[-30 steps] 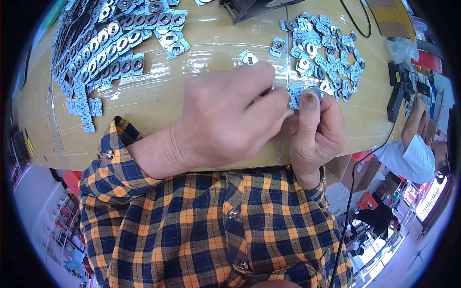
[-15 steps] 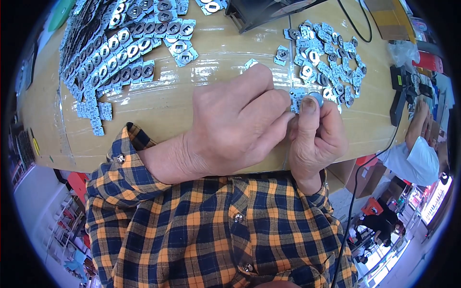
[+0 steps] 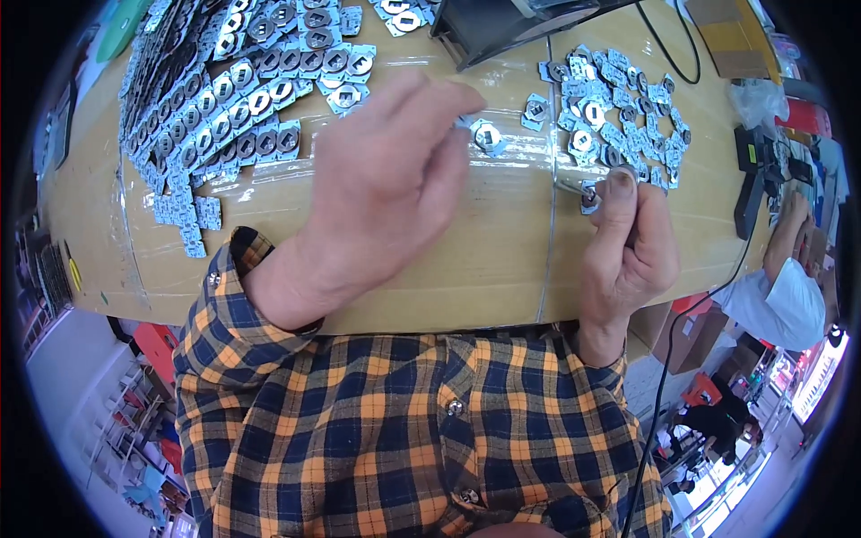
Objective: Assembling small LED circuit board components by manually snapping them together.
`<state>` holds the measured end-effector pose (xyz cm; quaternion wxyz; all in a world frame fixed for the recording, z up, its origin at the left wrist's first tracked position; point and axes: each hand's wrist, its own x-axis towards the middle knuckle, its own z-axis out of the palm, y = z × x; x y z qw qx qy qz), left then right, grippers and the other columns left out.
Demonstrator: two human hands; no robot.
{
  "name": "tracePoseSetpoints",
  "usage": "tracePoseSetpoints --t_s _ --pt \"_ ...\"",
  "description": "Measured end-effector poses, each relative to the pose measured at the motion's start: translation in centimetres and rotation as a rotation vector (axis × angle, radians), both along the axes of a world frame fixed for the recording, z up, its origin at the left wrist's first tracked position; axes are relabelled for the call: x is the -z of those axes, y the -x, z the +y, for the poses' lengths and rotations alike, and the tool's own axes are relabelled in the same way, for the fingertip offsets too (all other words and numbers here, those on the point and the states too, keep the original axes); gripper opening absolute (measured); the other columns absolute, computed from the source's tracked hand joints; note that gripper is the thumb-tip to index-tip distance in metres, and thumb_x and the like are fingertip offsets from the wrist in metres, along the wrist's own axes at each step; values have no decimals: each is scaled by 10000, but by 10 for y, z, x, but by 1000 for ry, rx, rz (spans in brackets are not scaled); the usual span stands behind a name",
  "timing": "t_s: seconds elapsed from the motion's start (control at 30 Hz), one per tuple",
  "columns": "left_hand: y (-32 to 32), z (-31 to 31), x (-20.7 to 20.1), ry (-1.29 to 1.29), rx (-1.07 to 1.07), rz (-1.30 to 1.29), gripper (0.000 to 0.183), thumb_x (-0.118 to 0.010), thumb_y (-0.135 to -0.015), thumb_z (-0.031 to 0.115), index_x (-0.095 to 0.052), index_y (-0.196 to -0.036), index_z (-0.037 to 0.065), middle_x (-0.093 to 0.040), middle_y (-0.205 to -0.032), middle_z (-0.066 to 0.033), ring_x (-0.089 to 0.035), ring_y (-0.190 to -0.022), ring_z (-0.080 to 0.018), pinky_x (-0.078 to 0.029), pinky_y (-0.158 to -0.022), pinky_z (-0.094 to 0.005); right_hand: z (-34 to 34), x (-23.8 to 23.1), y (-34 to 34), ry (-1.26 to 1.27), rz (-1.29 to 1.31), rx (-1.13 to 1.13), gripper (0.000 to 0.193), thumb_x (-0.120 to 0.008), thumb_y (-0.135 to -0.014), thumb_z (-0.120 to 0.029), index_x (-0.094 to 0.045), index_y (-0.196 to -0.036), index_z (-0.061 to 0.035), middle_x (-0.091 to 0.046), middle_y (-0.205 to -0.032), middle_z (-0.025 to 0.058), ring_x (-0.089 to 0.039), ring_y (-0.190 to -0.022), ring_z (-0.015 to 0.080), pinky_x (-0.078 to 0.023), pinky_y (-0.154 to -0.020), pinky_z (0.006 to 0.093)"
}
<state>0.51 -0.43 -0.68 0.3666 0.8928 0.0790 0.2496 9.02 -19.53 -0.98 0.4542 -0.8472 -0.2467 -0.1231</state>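
My left hand [image 3: 386, 188], smeared by motion, is raised over the middle of the table. Its thumb and forefinger pinch a small light-blue circuit board [image 3: 463, 121], of which only an edge shows. Just right of those fingertips lies another circuit board [image 3: 489, 136] with a round metal battery holder. My right hand [image 3: 628, 238] is closed, thumb pressed against the forefinger on a small shiny metal part mostly hidden by the thumb. A thin metal tip [image 3: 569, 186] points left from beside these fingers, over a small board [image 3: 588, 197]; I cannot tell whether the hand holds that tip.
Overlapping rows of circuit boards [image 3: 220, 108] cover the table's far left. A looser pile of boards [image 3: 619, 112] lies at the right, with a single board [image 3: 535, 111] beside it. At the back stands a black frame-like box [image 3: 502, 27]. Another person's arm [image 3: 785, 238] is at far right.
My left hand has moved left and away from the right hand, with the edge of a board at its fingertips. The right hand stays closed, slightly further right. The view has shifted a little.
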Motion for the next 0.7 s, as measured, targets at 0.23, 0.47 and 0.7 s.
tracePoseSetpoints --t_s 0.23,0.47,0.7 --pt "-9 -22 9 200 198 27 316 -656 -803 -28 -630 -1111 35 -659 -935 -96 -650 -766 -184 -506 -641 -279 0 -15 4 -70 350 -52 271 -568 -979 -194 -612 -788 -8 -570 -660 1 -439 -540 30 -332 -489 179" --pt "1 -3 2 1069 404 201 276 -679 -867 18 -643 -1137 -27 -680 -1023 -79 -633 -890 -106 -530 -769 -247 -2 -32 0 -133 804 -357 272 -537 -980 -172 -615 -786 2 -569 -652 -12 -461 -538 26 -352 -485 190" --pt "-1 -3 -8 999 490 212 229 -666 -871 3 -671 -1098 -23 -687 -1016 -81 -639 -941 -118 -517 -824 -240 -8 -28 -21 -36 737 -698 260 -504 -930 -144 -582 -745 22 -567 -646 45 -467 -507 66 -351 -471 202"
